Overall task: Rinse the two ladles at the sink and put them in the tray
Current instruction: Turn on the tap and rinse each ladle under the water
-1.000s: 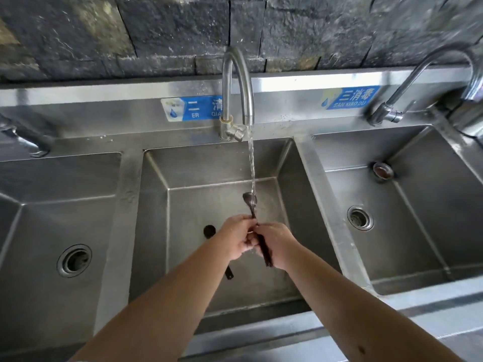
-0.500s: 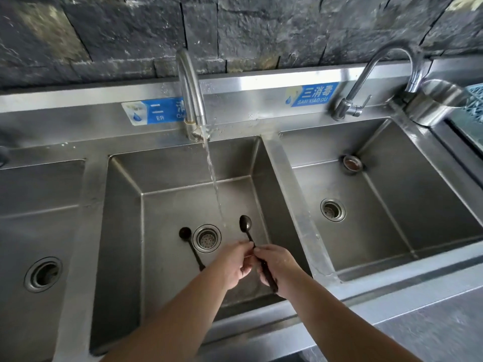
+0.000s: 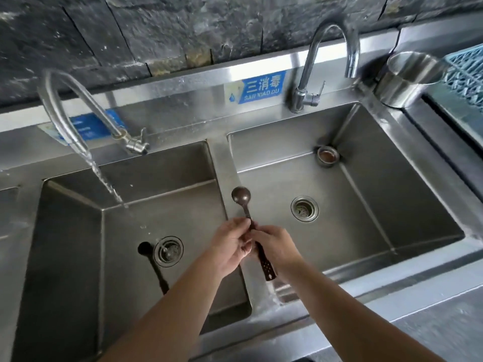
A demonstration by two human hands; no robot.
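Change since earlier: both hands and the held ladle [image 3: 245,212] have been carried rightward, away from the water stream [image 3: 103,178] and over the divider [image 3: 224,184] between the two basins; the view has swung right as well
Left hand [image 3: 230,246]: fingers closed round the ladle handle, just beside the right hand
Right hand [image 3: 277,248]: fingers closed on the same handle, a little lower along it
Held ladle: dark, its bowl pointed away from the person, its perforated handle end seen below the hands
Second ladle [image 3: 153,267]: lying on the floor of the middle basin [image 3: 78,257], its bowl just beside the drain [image 3: 168,251], untouched
Middle tap [image 3: 75,118]: running, water falling into the middle basin near the drain
Right basin [image 3: 379,205]: a drain [image 3: 304,208] in its floor and a small round fitting [image 3: 328,156] at the back corner
Right tap [image 3: 326,64]: no water seen from it
Blue sign [image 3: 257,88]: fixed to the steel backsplash between the taps
Steel pot [image 3: 407,79]: standing on the surface right of the right tap
Blue tray [image 3: 465,74]: at the right edge, just beside the pot, only partly in view
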